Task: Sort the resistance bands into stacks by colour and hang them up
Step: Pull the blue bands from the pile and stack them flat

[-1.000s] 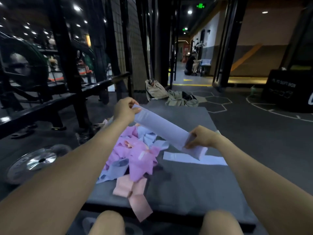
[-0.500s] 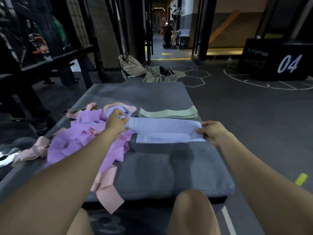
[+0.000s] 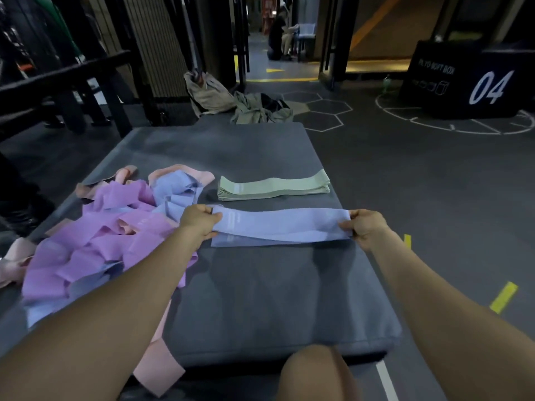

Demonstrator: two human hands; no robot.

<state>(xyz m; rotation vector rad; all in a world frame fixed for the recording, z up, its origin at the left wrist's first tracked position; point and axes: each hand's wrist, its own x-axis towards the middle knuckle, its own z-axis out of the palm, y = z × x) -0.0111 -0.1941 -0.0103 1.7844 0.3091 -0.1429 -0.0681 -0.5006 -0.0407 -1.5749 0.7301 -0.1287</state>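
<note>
Right now it's the blue stack being built: left hand [image 3: 199, 222] and right hand [image 3: 365, 227] each pinch an end of a blue band [image 3: 283, 224], stretched flat just above another blue one [image 3: 260, 241] on the mat [image 3: 260, 299]. Green stack [image 3: 273, 188] sits finished behind; mixed pile [image 3: 115, 227] waits at left. Next, I'd say, lower it square and let go.

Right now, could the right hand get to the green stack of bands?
Probably yes, once it lets go. The right hand grips one end of the blue band; the green stack lies just beyond on the mat, with nothing between them.
</note>
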